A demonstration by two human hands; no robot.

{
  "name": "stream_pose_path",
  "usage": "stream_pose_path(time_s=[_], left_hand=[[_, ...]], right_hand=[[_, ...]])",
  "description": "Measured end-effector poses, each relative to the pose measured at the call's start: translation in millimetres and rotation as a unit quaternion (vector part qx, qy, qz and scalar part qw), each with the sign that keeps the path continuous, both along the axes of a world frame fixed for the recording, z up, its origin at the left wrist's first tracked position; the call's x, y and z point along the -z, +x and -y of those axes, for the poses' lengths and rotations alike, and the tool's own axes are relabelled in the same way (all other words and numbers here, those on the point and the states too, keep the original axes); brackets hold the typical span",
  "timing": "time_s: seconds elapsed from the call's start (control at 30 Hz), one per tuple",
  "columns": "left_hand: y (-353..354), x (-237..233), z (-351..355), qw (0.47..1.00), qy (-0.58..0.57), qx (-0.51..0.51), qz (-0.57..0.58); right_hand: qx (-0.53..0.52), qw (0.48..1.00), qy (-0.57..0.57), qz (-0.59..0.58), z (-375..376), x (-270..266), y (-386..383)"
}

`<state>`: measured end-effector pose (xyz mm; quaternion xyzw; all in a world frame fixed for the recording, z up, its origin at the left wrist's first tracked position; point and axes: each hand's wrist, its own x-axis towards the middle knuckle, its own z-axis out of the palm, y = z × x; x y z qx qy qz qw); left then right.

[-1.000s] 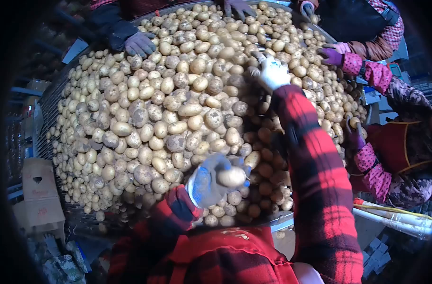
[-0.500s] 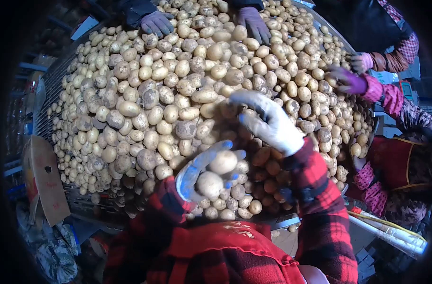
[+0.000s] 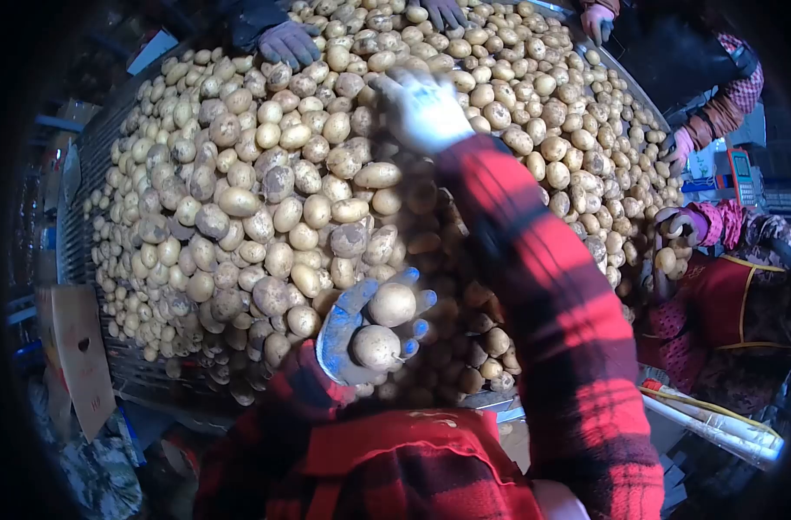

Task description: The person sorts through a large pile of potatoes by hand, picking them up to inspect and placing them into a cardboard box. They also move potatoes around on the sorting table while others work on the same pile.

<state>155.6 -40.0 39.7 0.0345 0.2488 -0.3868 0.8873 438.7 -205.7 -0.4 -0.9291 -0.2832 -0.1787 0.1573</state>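
Note:
My left hand, in a white glove with blue fingertips, is cupped palm up near the front of the pile. Two potatoes rest in it: an upper potato against the fingers and a lower potato in the palm. Farther up, my right hand in a white glove reaches over the potato heap, its fingers smeared by motion. Whether it grips anything I cannot tell. My right forearm in a red and black checked sleeve covers part of the heap and shades the potatoes beneath.
Gloved hands of other people lie at the far edge and at the right edge, where one co-worker holds potatoes. A cardboard box stands at the left. White tubes lie at the lower right, below a small device.
My right hand has moved away from me, up the heap. My left hand keeps both potatoes, slightly lower. Co-workers' hands at the right and far edge have drawn back.

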Motion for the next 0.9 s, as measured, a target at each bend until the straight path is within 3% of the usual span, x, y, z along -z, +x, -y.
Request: stream_pose_path(time_s=[0.03,0.1,0.2,0.27,0.33,0.37,0.43,0.5,0.53,0.6,0.67,0.7,0.73,0.77,0.8,0.83,0.9], left_hand=[[0.4,2.0,1.8,1.0,-0.006,-0.001,-0.023],[0.4,4.0,-2.0,0.999,0.008,-0.002,-0.036],[-1.5,7.9,-7.4,0.998,0.039,-0.048,-0.033],[2.4,8.1,-8.0,0.998,-0.065,-0.022,-0.006],[-4.3,10.6,-2.5,0.999,-0.004,-0.042,-0.005],[-3.9,3.2,0.8,0.996,0.079,-0.021,-0.035],[-11.2,7.1,-2.8,0.996,0.083,-0.006,0.023],[-16.6,-1.5,-7.0,0.997,0.048,0.017,0.065],[-23.7,7.6,-7.3,0.956,0.195,0.083,0.201],[-33.3,-5.1,8.2,0.925,0.234,0.144,0.261],[-43.6,-24.3,31.6,0.868,0.26,0.254,0.339],[-47.0,-19.9,47.6,0.925,0.123,0.28,0.225],[-50.5,-15.4,63.6,0.946,0.008,0.312,0.09],[-57.1,-16.3,82.5,0.914,0.059,0.362,0.171],[-63.8,-17.2,101.5,0.871,0.107,0.41,0.249],[-76.0,-14.9,127.2,0.874,0.078,0.423,0.226],[-99.5,-12.8,175.9,0.877,-0.018,0.45,0.167]], right_hand=[[0.034,0.981,-0.029,-0.186,-7.1,-1.7,18.0],[0.12,0.966,-0.07,-0.218,-22.9,-8.6,29.1],[0.084,0.972,-0.104,-0.193,-13.4,-12.1,14.8],[0.062,0.98,-0.121,-0.143,-11.9,-14.5,-15.2],[0.081,0.977,0.043,-0.194,-1.9,-8.3,-62.4],[0.031,0.977,0.049,-0.207,10.4,-2.0,-74.0],[0.033,0.975,0.174,-0.135,23.4,-10.9,-125.6],[-0.025,0.888,0.379,-0.258,47.1,-29.8,-176.1],[-0.035,0.813,0.453,-0.364,61.2,-40.7,-203.0],[-0.017,0.633,0.567,-0.526,90.8,-61.1,-266.3],[0.055,0.46,0.688,-0.558,106.1,-74.7,-334.0],[0.096,0.368,0.742,-0.551,113.5,-81.6,-368.2],[0.073,0.34,0.755,-0.556,133.5,-55.1,-396.3],[0.123,0.417,0.758,-0.486,145.1,-43.1,-429.1],[0.056,0.285,0.846,-0.447,166.1,-20.6,-464.3],[0.067,0.601,0.726,-0.329,170.7,-12.2,-503.4],[0.119,0.384,0.854,-0.33,185.3,-16.8,-547.0]])
